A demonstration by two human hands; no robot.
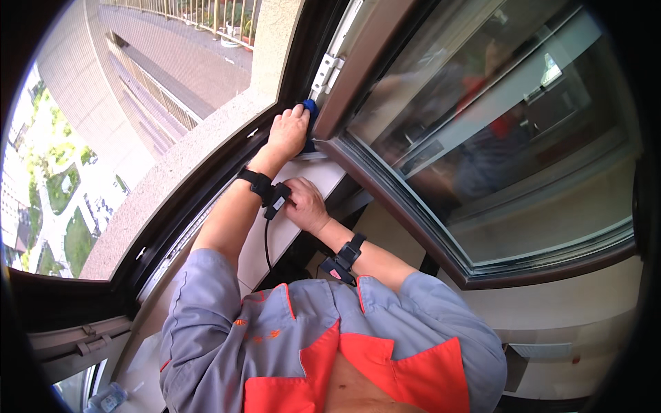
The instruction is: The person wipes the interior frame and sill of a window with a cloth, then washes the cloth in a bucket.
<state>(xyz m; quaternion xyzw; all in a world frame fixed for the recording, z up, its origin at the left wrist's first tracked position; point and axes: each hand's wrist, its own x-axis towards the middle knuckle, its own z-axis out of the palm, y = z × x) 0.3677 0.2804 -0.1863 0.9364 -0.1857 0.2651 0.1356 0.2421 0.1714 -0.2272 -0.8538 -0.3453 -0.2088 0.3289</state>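
My left hand presses a blue cloth into the corner of the dark window frame, just below a white metal hinge. Most of the cloth is hidden behind the fingers and the sash edge. Lower down, my right hand rests on the white windowsill, its fingers curled and partly covered by the black device at my left wrist. To the right, the brown-framed glass sash stands swung inward.
Beyond the opening are a rough stone outer ledge, a railing and a long drop to greenery. Black wrist straps carry small devices, one with a cable. A clear plastic bottle is at the lower left.
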